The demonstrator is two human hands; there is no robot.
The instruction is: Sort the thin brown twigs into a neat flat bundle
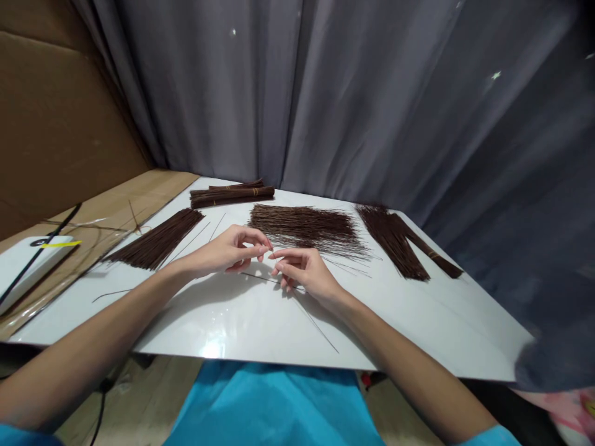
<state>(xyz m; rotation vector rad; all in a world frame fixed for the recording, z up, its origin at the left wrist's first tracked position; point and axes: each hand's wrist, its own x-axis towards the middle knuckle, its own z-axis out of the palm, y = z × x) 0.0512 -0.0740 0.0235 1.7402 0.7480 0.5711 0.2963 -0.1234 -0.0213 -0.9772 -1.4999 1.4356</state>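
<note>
Where the fingertips nearly meet above the glossy white tabletop [223, 322], the left hand [232, 251] is seen with thumb and forefinger drawn into a narrow pinch, and the right hand [302, 269] is curled with its fingers [283, 267] pointed toward it. Whether anything is gripped by either hand cannot be told. A thin dark single stick [258, 277] is laid flat on the table just beneath both hands, and another like it [320, 331] is seen slanting off by the right wrist. Just behind the hands a loose heap of dark brown sticks [307, 228] is spread. A fanned pile of similar sticks [155, 244] is laid to the left, tied bundles [232, 194] at the back and a further pile [395, 241] to the right.
</note>
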